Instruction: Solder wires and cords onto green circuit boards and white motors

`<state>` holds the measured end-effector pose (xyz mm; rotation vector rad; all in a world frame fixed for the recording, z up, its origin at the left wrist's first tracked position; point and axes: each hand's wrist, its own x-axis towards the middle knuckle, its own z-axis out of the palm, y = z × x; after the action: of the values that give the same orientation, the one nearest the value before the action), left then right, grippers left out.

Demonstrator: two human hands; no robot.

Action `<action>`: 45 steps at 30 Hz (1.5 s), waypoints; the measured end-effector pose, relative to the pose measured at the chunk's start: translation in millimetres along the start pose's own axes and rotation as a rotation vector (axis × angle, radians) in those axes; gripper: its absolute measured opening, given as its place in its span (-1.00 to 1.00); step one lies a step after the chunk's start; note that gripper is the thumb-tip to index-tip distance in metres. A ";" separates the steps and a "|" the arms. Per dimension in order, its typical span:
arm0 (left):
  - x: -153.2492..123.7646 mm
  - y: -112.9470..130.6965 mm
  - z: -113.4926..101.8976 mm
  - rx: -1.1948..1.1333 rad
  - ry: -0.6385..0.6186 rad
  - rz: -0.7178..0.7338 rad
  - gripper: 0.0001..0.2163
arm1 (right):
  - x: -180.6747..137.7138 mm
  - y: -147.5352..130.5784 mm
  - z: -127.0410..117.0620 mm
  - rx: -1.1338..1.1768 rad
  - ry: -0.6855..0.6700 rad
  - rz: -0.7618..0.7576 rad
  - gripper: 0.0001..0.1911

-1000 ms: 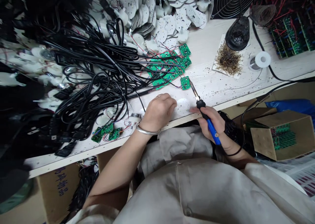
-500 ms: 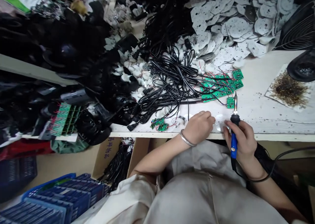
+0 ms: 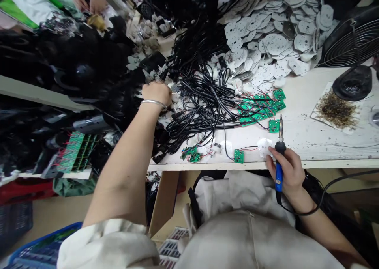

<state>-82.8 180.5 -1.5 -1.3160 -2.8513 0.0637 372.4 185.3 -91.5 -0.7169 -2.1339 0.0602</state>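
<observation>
My right hand point(image 3: 288, 168) is closed around the blue handle of a soldering iron point(image 3: 280, 154), whose metal tip points up the bench. Close to its fingers lies a white perforated plate point(image 3: 264, 147), joined by thin red wires to a small green circuit board point(image 3: 239, 155) at the bench's front edge. Another green board point(image 3: 274, 126) sits beside the iron's tip. My left hand point(image 3: 156, 93) reaches far out into a heap of small white plastic parts point(image 3: 177, 99), left of the tangled black cables point(image 3: 207, 95). Its fingers point away from me and are mostly hidden.
White plates point(image 3: 275, 44) are piled at the back right, near a black fan point(image 3: 349, 40). A dark-stained sheet point(image 3: 336, 109) lies at the right. Stacked green boards point(image 3: 75, 152) stand at the left. Another person's hands point(image 3: 91, 4) show at the upper left.
My left hand has moved from the front edge up and left to the white parts, exposing a green board and the white plate. My right hand still holds the soldering iron in nearly the same place.
</observation>
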 end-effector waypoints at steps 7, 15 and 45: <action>-14.1 -5.9 -9.0 0.225 -0.175 0.078 -0.69 | -3.4 2.7 2.2 -0.052 0.002 -0.013 -0.48; -4.9 -17.6 -26.6 -0.693 0.288 -0.093 -0.88 | -9.7 4.9 4.0 -0.079 -0.010 0.005 -0.63; -222.7 183.5 49.6 -0.799 0.106 0.683 -0.86 | -8.4 4.5 9.3 0.002 -0.052 0.087 -0.66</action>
<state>200.4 128.2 -54.2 -2.2447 -2.2321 -1.1918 371.4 186.6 -104.7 -0.8147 -2.1516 0.1285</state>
